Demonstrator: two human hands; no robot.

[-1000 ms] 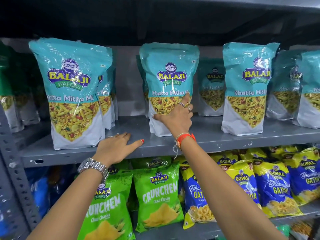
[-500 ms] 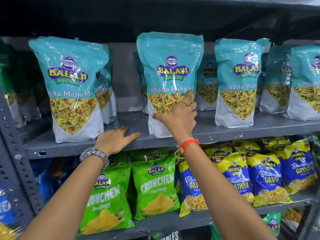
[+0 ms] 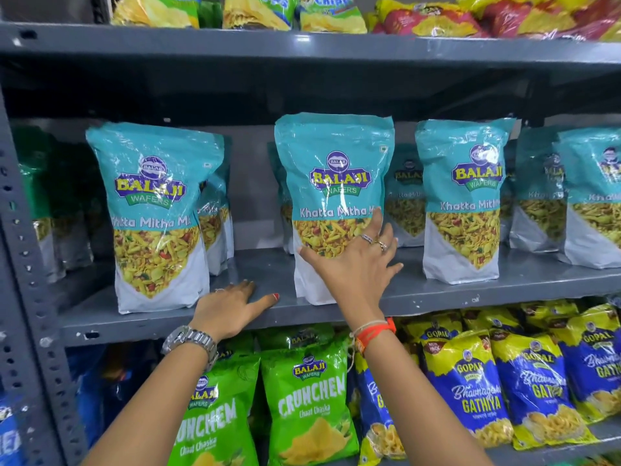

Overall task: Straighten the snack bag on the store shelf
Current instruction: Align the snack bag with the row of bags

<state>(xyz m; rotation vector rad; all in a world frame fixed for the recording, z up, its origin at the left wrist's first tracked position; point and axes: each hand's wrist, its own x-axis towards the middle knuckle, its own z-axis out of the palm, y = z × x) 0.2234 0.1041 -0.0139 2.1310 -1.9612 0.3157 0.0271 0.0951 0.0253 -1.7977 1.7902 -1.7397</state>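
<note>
A teal and white Balaji Khatta Mitha Mix snack bag (image 3: 336, 183) stands upright at the front of the grey middle shelf (image 3: 437, 294). My right hand (image 3: 356, 260) lies flat against the bag's lower front, fingers spread, thumb at its left edge; it presses rather than grips. My left hand (image 3: 232, 307) rests palm down on the bare shelf surface just left of the bag, fingers apart, holding nothing.
More teal bags of the same kind stand left (image 3: 158, 216) and right (image 3: 462, 200), with others behind. Green Crunchem bags (image 3: 309, 405) and blue-yellow Gathiya bags (image 3: 477, 395) fill the shelf below. Colourful packets (image 3: 329, 11) sit on the top shelf. A perforated upright (image 3: 23, 264) borders the left.
The view has tilted upward, showing the top shelf. My right hand has opened flatter against the bag, which stands straighter and closer to the shelf's front. My left hand stays on the shelf.
</note>
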